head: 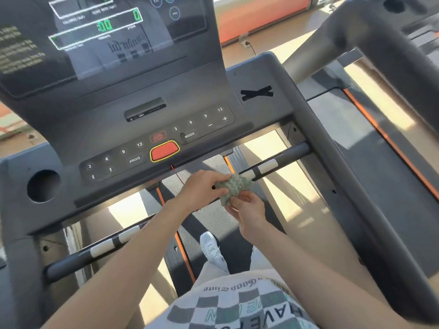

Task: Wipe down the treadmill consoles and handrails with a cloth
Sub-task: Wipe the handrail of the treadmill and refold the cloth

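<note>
Below the console [142,119] edge, left hand [202,189] and right hand [250,213], grips clamped on the cloth [234,186], apparently ready it for the handrail [293,153].

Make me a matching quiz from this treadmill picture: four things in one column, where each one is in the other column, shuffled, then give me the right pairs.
Things
1. cloth
2. red button
3. round cup hole
4. black tape cross

Places
A. left end of the console
B. gripped by the left hand and the right hand
C. right end of the console, above the plus key
D. middle of the console, ringed in yellow

Pairs: 1-B, 2-D, 3-A, 4-C
</note>
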Motion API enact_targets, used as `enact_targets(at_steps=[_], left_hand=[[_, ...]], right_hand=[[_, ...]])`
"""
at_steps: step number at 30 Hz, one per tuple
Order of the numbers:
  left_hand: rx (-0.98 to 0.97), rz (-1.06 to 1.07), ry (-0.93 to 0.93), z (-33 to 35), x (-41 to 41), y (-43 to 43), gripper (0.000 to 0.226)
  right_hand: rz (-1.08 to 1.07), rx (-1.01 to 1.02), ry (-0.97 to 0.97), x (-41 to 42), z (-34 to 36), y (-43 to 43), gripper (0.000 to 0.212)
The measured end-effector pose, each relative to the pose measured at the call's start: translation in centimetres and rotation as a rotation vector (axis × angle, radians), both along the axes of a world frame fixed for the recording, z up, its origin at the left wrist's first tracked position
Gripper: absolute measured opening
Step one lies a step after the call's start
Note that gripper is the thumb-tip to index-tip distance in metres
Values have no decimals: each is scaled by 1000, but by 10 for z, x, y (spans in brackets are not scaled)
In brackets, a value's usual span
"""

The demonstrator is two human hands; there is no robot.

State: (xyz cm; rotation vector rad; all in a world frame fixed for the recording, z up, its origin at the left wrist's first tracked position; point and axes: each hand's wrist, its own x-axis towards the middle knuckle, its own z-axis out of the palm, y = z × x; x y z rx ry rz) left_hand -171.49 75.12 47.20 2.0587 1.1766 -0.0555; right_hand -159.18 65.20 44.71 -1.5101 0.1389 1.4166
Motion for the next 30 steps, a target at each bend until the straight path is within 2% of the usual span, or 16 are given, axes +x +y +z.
enact_targets(at_steps=[3,9,18,20,23,27,30], left_hand=[[-18,19,-62,-5,29,3,46],[-15,-6,-88,-6,85,15,45],[-80,0,-94,-6,145,26,47],[-78,7,-87,-7,143,26,45],[-11,45,-82,-7,125,21,41],[149,83,-16,-7,83,0,31],[407,89,60,-5,50,-19,20]], right_hand=[[-98,41,14,27,1,3,27],[-124,134,53,81,8,5,29],[-212,107,-70,131,20,20,24],[-199,95,-148,126,21,20,18],[-109,50,-317,113,13,14,21],[240,78,-748,97,3,8,22],[488,187,-959,83,6,13,22]])
